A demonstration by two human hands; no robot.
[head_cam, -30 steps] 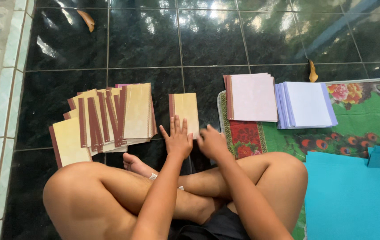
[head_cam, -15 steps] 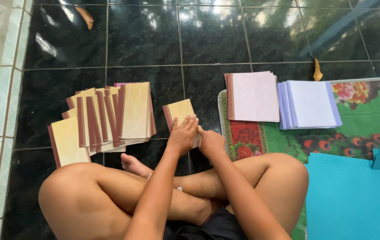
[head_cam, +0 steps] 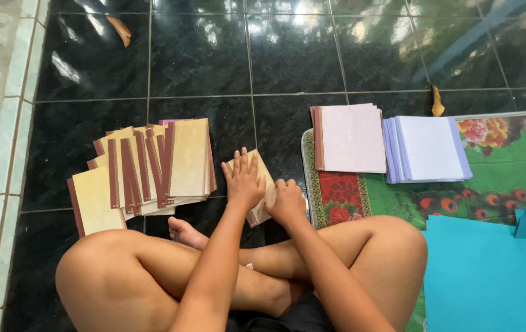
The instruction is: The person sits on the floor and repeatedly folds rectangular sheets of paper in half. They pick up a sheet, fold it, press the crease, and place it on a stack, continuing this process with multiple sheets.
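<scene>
Nearby: fanned cream cards [head_cam: 146,169] left, pink stack [head_cam: 352,136] right.

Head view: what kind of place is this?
Probably a home floor or porch used for hand work. The person sits cross-legged on dark glossy floor tiles, partly on a patterned mat, with dry leaves lying about and stacks of booklets fanned alongside.

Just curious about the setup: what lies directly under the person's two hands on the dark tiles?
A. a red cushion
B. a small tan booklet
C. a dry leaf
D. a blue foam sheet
B: the left hand and right hand both press on a small tan booklet lying on the tiles.
</scene>
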